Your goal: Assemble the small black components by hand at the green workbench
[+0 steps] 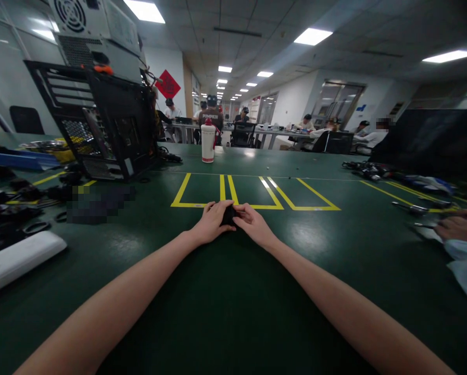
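Note:
Both my hands meet at the middle of the green table (pixel 225 291), just in front of the yellow tape outlines (pixel 252 207). Between them is a small black object (pixel 228 215), mostly covered by fingers, so its kind does not show. My left hand (pixel 213 223) curls around its left side, thumb below and fingers over the top. From the right, my right hand (pixel 253 223) pinches it with fingertips and thumb.
A computer case (pixel 112 125) stands at the back left. A white cup (pixel 207 140) is behind the tape. Left lie a white elongated object (pixel 26 258) and black parts. At right, a co-worker's hand (pixel 457 226) is near metal tools (pixel 411 208).

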The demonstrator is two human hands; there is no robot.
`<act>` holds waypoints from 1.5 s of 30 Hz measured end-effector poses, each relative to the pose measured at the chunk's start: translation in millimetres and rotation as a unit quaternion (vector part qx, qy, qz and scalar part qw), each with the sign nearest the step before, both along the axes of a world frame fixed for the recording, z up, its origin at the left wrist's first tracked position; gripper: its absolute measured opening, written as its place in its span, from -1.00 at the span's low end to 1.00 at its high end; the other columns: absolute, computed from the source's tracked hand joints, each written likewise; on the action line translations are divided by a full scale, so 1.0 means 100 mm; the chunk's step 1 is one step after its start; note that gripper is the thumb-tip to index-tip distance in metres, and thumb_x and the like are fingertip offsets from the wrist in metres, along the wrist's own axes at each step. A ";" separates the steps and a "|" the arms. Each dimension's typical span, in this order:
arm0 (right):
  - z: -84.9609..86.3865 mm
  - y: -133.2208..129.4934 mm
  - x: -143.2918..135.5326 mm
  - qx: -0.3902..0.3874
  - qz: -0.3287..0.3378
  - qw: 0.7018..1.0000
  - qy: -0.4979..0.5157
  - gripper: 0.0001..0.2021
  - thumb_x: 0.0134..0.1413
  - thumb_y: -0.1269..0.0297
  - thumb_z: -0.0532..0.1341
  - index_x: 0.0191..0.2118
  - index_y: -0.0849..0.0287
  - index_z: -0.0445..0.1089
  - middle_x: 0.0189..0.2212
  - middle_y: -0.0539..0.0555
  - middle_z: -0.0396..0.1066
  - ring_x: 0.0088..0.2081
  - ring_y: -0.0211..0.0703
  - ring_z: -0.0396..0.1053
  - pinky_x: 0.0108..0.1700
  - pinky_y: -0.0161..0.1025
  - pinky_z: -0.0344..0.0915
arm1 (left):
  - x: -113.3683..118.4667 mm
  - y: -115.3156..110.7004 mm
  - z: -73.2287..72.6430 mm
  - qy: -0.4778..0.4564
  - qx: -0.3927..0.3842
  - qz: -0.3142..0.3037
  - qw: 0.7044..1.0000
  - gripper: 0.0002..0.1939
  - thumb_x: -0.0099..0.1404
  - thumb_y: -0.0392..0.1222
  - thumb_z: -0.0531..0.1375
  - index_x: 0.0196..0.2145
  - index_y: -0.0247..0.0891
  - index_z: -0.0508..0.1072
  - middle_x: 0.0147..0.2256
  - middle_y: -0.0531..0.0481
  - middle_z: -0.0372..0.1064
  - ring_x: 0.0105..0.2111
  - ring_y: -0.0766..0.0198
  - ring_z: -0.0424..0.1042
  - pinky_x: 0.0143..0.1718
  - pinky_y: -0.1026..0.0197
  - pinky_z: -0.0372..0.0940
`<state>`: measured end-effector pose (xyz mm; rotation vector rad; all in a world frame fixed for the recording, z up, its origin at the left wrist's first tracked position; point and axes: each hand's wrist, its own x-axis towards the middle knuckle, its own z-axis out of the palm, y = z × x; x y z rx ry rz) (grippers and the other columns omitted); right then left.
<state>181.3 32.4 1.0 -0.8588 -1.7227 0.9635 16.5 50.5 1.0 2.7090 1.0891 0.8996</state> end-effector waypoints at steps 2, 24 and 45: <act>0.01 0.00 -0.01 -0.011 -0.003 1.000 0.015 -0.83 -0.06 0.32 0.11 -0.26 0.14 0.23 -0.26 0.01 0.30 -0.15 -0.24 0.30 -0.05 -0.22 0.22 | -0.01 -0.01 0.00 0.002 0.001 -0.001 1.000 -0.35 0.08 -0.09 0.19 0.05 -0.13 -0.08 0.00 -0.06 0.09 0.03 0.15 0.08 0.08 0.03 -0.19; -0.03 0.02 -0.03 -0.029 0.000 0.999 0.040 -0.81 -0.07 0.29 0.13 -0.25 0.13 0.25 -0.24 0.00 0.30 -0.15 -0.26 0.29 -0.04 -0.24 0.21 | 0.00 -0.04 0.01 0.018 0.000 0.009 1.000 -0.33 0.10 -0.06 0.16 0.07 -0.16 -0.10 0.04 -0.09 0.04 0.06 0.13 0.03 0.09 0.01 -0.21; -0.02 0.01 -0.02 -0.029 0.001 0.999 0.035 -0.83 -0.09 0.30 0.16 -0.28 0.13 0.26 -0.29 -0.02 0.31 -0.19 -0.27 0.30 -0.04 -0.23 0.20 | -0.02 -0.11 0.07 0.022 0.009 -0.008 1.000 -0.34 0.12 -0.01 0.12 0.08 -0.17 -0.12 0.04 -0.09 0.04 0.06 0.13 0.03 0.10 0.01 -0.23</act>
